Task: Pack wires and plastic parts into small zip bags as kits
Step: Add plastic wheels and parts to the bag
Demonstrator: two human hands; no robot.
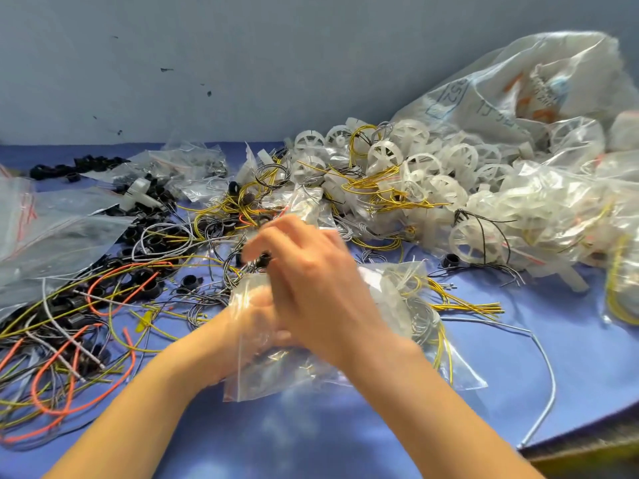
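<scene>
**Where Wires Sprawl, Two Hands Meet at One Zip Bag**

While loose parts cover the glossy blue tabletop (311, 440), a crinkled, clear zip bag (397, 299) sits at centre front, raised in the person's hands. Thin yellow and grey wire coils show through its film, with something white and cloudy beside them.

The left hand (249, 326) is seen through the plastic at the bag's left end, its fingers closed on the film. The right hand (311, 285) lies over the top of the bag, knuckles up. Its fingers (262, 240) are bent and smeared by motion blur. A small black ring (265, 260) sits just under the fingertips, but whether they pinch it cannot be told.

To the left, stiff orange wires (133, 354) loop among yellow-green ones and short black collars (150, 288). Flat zip bags with red seal strips (52, 229) lie at the far left.

Behind and to the right, translucent white spoked wheels (418, 164) are heaped up, tangled with curling yellow wires (380, 191). They lie beside a big wrinkled clear sack (501, 98). A straight yellow bundle (466, 307) and one long grey wire (548, 368) lie on the blue surface right of the bag.
</scene>
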